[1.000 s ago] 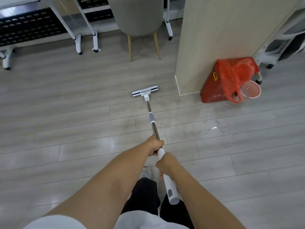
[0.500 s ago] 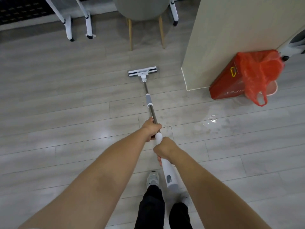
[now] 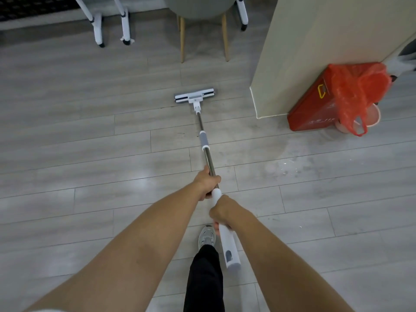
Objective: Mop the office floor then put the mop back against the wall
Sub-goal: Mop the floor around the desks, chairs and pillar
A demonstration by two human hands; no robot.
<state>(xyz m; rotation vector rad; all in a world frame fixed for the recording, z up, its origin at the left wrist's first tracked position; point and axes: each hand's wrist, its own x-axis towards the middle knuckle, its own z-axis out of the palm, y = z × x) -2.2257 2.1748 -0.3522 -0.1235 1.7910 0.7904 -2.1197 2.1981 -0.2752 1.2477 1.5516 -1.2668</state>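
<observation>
A flat mop point(image 3: 203, 140) with a white-and-grey head point(image 3: 195, 97) lies stretched ahead of me on the grey plank floor point(image 3: 90, 154). Its metal pole runs back toward my body and ends in a white grip. My left hand point(image 3: 208, 183) grips the metal pole just above the white grip. My right hand point(image 3: 221, 211) grips the white grip lower down, close behind the left. The mop head rests flat on the floor in front of a chair.
A beige wall corner point(image 3: 292, 64) stands to the right, with a red box point(image 3: 315, 104), a red plastic bag point(image 3: 358, 91) and a pink bucket point(image 3: 371, 117) beside it. A grey chair with wooden legs point(image 3: 225, 37) and white desk legs point(image 3: 99, 28) stand ahead. A dirty wet patch point(image 3: 290, 167) marks the floor at right.
The mop head has slid forward, away from me and toward the chair, and I have stepped forward with it. Both hands keep the same hold on the pole.
</observation>
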